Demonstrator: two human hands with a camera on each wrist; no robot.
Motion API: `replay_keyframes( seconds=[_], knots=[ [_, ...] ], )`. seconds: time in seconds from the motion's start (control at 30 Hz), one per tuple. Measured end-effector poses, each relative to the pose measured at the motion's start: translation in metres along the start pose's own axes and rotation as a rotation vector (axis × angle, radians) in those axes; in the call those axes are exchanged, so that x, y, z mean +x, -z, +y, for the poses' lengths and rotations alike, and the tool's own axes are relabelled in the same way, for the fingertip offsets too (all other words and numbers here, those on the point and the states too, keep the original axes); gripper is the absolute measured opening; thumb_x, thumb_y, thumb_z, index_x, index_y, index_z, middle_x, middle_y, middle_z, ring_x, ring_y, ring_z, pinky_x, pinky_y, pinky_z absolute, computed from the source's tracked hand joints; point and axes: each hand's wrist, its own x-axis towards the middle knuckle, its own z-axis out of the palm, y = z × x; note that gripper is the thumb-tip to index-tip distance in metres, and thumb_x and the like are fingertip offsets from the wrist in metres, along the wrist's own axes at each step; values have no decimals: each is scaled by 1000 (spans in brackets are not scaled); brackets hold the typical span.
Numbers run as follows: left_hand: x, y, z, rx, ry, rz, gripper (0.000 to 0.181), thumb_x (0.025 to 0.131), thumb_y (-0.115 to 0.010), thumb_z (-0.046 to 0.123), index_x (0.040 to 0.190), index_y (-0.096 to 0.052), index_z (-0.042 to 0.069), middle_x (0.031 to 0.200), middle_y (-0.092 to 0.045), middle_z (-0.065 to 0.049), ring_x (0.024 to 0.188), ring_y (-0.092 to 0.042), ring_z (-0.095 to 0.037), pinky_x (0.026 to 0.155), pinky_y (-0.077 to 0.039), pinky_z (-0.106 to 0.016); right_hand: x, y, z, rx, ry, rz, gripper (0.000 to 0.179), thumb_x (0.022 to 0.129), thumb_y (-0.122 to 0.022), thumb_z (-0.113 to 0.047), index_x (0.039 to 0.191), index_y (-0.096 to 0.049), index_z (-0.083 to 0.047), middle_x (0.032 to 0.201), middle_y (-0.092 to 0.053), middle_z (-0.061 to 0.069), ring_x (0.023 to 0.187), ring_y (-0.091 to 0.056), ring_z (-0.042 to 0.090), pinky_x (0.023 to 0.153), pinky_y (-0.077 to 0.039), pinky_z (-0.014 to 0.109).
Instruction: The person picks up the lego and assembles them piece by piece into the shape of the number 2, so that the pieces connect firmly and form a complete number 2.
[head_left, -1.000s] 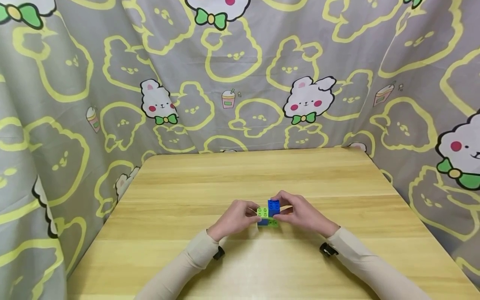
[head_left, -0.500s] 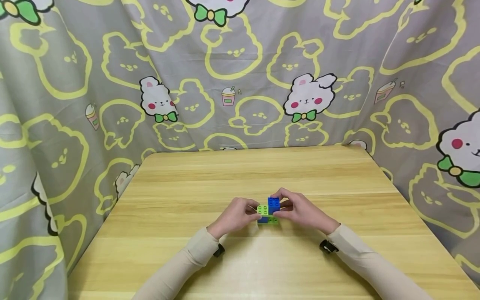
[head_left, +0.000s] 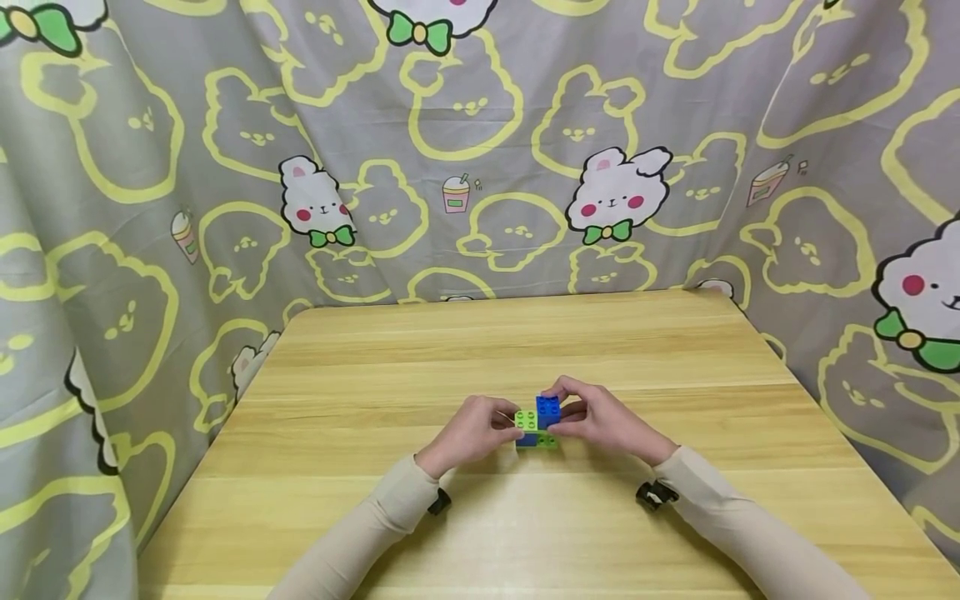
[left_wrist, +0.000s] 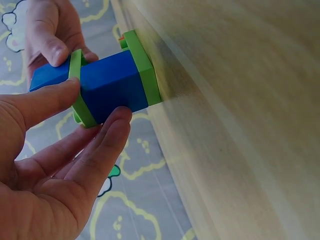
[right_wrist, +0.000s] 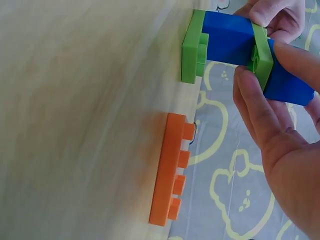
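Note:
A small tower of toy building bricks stands on the table between both hands. Its base is a green brick [right_wrist: 192, 47], with a blue brick [right_wrist: 227, 37] on top. Over that lies a green plate brick [head_left: 526, 419], which reaches right past the lower blue brick. A second blue brick [head_left: 548, 409] sits on the plate's right part. The left hand [head_left: 471, 433] holds the tower from the left, its thumb at the green plate and fingers against the lower blue brick. The right hand [head_left: 603, 421] pinches the upper blue brick, with fingertips touching the plate's underside.
An orange brick [right_wrist: 167, 170] with studs lies on the table near the tower in the right wrist view; the head view does not show it. The wooden table [head_left: 480, 350] ends at a patterned curtain [head_left: 495, 150]. Black wrist cameras sit under both sleeves.

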Motion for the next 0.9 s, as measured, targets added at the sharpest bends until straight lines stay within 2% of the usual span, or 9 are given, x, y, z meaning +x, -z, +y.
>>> replay_keyframes(
  seconds=[0.2,0.57,0.77,0.9],
  knots=[
    [0,0,1,-1,-2,-1,33,94,-75,13,122,-70,-3,110,-75,-14,93,-75,-20,79,-61,-27,-1,1,-2,-26,-8,4,33,91,-79,-14,118,-62,-17,122,-66,14,101,-72,24,83,-61,29],
    [1,1,0,5,-3,-1,33,93,-76,14,122,-71,-3,110,-75,-14,93,-75,-20,79,-61,-27,0,2,-3,-37,-6,21,35,89,-81,-10,119,-63,-16,117,-66,14,100,-72,25,85,-61,29],
    [0,0,1,13,-6,1,33,93,-76,13,121,-71,-3,109,-75,-14,92,-75,-20,78,-60,-25,0,5,-1,-24,14,-15,39,90,-80,-12,124,-61,-14,120,-64,16,104,-73,28,86,-60,29],
    [0,0,1,13,-10,2,33,93,-76,13,121,-71,-4,108,-76,-15,91,-75,-20,78,-60,-24,0,9,0,-61,16,-42,44,90,-80,-16,129,-60,-19,124,-65,12,104,-73,24,88,-60,30]
  ],
)
